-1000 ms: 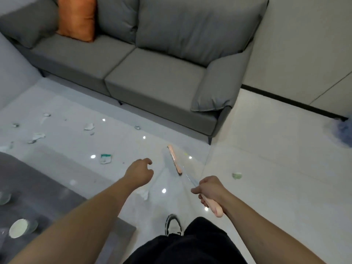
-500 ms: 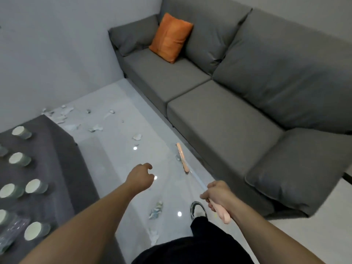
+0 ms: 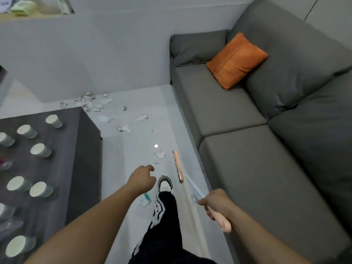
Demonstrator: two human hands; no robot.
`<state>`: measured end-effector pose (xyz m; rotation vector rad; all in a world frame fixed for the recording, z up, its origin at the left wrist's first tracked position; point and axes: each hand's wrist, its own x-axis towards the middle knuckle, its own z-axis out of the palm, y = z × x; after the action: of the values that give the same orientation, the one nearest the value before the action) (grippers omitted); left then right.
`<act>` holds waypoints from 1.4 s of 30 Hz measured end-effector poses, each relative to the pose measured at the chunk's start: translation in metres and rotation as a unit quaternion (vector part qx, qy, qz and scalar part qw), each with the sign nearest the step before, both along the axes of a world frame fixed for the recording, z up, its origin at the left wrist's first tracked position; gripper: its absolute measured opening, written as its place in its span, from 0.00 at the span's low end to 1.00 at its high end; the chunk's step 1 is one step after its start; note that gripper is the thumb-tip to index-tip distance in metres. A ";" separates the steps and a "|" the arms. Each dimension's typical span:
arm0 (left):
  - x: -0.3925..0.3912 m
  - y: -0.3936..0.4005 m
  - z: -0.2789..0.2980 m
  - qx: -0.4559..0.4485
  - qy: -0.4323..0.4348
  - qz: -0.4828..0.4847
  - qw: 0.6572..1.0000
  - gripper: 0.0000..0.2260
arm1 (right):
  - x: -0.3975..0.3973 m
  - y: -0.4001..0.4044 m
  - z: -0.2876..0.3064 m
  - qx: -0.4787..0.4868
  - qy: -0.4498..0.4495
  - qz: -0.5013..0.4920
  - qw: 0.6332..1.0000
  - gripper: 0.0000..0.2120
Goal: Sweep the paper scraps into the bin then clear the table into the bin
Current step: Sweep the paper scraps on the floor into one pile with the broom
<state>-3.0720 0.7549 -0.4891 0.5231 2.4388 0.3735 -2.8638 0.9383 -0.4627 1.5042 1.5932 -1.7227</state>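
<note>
My right hand [image 3: 215, 201] grips the pink handle of a broom [image 3: 221, 221]; its pink head [image 3: 178, 164] rests on the white floor beside the sofa base. My left hand [image 3: 142, 179] hovers loosely curled and holds nothing. Paper scraps [image 3: 91, 103] lie heaped near the wall, with more scattered scraps [image 3: 124, 128] along the floor, one scrap [image 3: 160, 154] just left of the broom head, and a white-green scrap [image 3: 145, 200] by my foot. Several paper cups [image 3: 40, 150] stand on the dark table [image 3: 83, 149] at left. No bin is visible.
A grey sofa [image 3: 257, 149] with an orange cushion [image 3: 236, 60] fills the right side. A low white wall [image 3: 95, 54] closes the far end. My shoe [image 3: 164, 184] and black trouser leg stand in the narrow floor aisle between table and sofa.
My view has swung left along the sofa, bringing the table, cups and the scrap heap by the wall into sight. My right hand kept hold of the broom, and I stepped forward.
</note>
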 end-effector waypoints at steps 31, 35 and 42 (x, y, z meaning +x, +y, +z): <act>-0.656 0.253 -0.017 -0.030 -0.034 0.213 0.976 0.20 | -0.782 0.352 -0.025 0.051 -0.040 0.166 0.984 0.04; -0.731 0.295 -0.005 0.014 -0.011 0.228 0.974 0.19 | -0.873 0.389 -0.019 0.085 -0.043 0.219 0.971 0.05; -0.828 0.288 -0.030 -0.014 -0.037 0.253 0.967 0.19 | -1.014 0.405 -0.046 0.167 -0.080 0.256 0.949 0.06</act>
<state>-3.9003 1.0428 -0.5190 -0.1360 2.4762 0.5523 -3.8775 1.3435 -0.5087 1.1758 2.0316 -1.0608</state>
